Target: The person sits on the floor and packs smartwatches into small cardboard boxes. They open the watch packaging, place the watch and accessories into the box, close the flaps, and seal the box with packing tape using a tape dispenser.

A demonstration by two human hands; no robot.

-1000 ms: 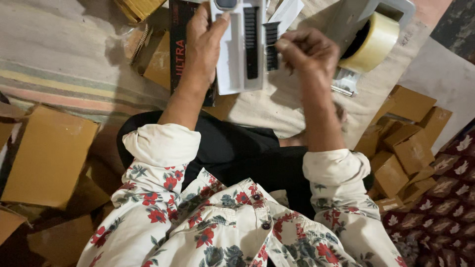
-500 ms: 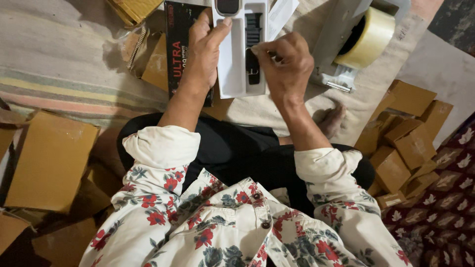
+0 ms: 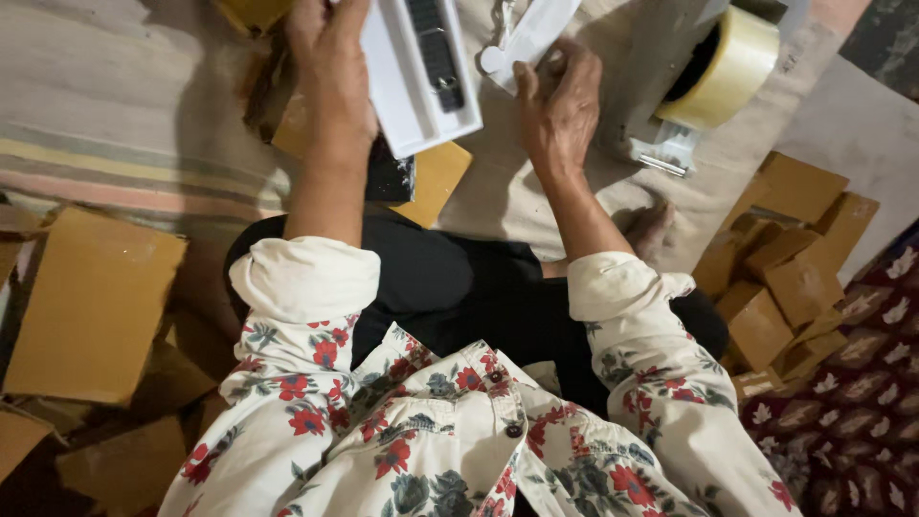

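Note:
My left hand (image 3: 330, 72) grips a white tray-like box insert (image 3: 407, 86) that carries a black strap (image 3: 436, 53); the tray tilts over a dark box (image 3: 388, 177) and a flat brown carton (image 3: 436, 182). My right hand (image 3: 560, 105) rests on the cloth and pinches a small white plastic piece (image 3: 526, 38) at its near end. Both hands are close together at the top of the view, and the tops of the tray and the white piece run out of frame.
A tape dispenser with a roll of clear tape (image 3: 723, 67) stands to the right of my right hand. Several small brown cartons (image 3: 785, 278) are piled at the right, and flattened cartons (image 3: 91, 306) lie at the left. A striped mat (image 3: 124, 163) covers the floor.
The view has moved closer and the tray has shifted left. My right hand has left the black strap in the tray and now holds the separate white piece.

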